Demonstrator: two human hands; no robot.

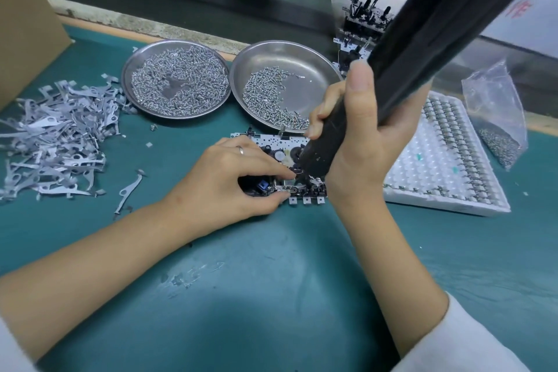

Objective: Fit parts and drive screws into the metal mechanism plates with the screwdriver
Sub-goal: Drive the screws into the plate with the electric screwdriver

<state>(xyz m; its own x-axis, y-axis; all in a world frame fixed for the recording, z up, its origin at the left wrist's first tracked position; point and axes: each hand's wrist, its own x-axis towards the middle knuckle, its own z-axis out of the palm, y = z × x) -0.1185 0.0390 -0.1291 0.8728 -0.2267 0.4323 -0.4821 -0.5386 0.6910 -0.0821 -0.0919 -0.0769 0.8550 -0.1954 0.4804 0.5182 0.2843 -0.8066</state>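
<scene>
Big black screwdriver (422,48) is closest, coming down from 1 o'clock. Right hand (356,142) wraps tight round it, tip on the metal plate (271,142) in the middle of the green mat (271,266). Left hand (229,178) at 9 o'clock of the tip, fingers pinching the plate's front edge. Screw dish (314,57) at 12 o'clock.

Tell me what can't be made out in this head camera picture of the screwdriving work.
- Tip of the black electric screwdriver: hidden by its own body and the right hand.
- Near part of the perforated metal mechanism plate: covered by the left hand.
- Screwdriver's upper end: cut off by the top right edge.
- Contents of the round steel dish on the left: too small to identify.
- Brown cardboard box: cut off at the left edge.
</scene>
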